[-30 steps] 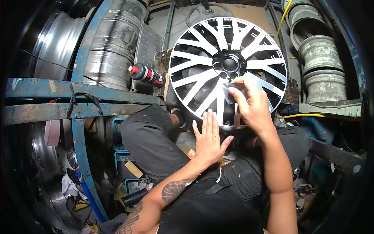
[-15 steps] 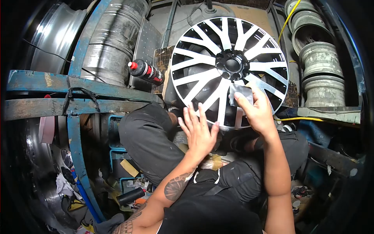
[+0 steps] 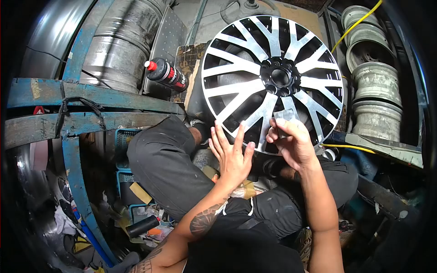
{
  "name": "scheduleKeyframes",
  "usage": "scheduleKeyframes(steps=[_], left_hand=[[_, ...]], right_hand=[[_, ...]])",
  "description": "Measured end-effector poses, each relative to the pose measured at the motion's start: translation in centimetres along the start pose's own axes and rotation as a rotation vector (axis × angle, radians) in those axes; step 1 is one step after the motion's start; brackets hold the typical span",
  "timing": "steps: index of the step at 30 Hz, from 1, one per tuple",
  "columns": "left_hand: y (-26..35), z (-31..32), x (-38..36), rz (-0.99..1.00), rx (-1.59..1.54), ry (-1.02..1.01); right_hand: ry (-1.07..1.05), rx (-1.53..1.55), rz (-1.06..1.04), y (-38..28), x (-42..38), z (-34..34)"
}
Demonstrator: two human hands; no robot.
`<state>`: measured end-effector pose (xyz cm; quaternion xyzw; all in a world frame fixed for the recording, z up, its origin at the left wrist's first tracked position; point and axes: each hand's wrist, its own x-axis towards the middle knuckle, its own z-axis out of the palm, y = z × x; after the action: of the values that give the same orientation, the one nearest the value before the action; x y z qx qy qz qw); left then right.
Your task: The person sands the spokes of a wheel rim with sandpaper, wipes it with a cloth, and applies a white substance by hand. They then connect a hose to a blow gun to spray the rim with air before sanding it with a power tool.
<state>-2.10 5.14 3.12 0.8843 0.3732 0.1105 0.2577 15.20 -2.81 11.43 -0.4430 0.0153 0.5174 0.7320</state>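
A black and silver wheel point(image 3: 273, 41) with Y-shaped spokes lies face up in front of me. My left hand point(image 3: 233, 154) has its fingers spread, with the fingertips at the wheel's near left rim. Over the wheel's near right spokes, my right hand point(image 3: 296, 141) pinches a small grey sheet point(image 3: 285, 116) between thumb and fingers. To the left of the wheel is a black bottle point(image 3: 167, 75) with a red cap, tilted to one side.
Metal barrels stand at the upper left behind a blue frame point(image 3: 95, 98). Worn rims point(image 3: 375, 82) are stacked at the right, near a yellow cable point(image 3: 355, 26). Blue baskets point(image 3: 125, 182) and loose items lie at the lower left.
My right hand has drawn back slightly from the wheel's centre toward its near rim, and its fingers are more curled around the sheet. The wheel appears turned a little. My left hand remains at the rim.
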Motion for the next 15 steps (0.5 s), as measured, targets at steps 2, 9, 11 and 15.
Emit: scheduleKeyframes(steps=[2,9,11,15], left_hand=[[0.0,-0.2,0.4,-0.036,0.018,0.004],[0.2,0.3,-0.2,-0.046,-0.095,0.041],[0.0,0.3,0.1,-0.059,-0.149,0.076],[0.7,1.0,-1.6,-0.008,-0.140,-0.010]], right_hand=[[-0.053,0.149,0.065,0.2,0.2,-0.2],[-0.229,0.265,0.140,0.6,0.5,-0.6],[-0.199,0.235,0.132,0.9,0.4,-0.4],[-0.191,0.029,0.106,1.3,0.5,-0.3]])
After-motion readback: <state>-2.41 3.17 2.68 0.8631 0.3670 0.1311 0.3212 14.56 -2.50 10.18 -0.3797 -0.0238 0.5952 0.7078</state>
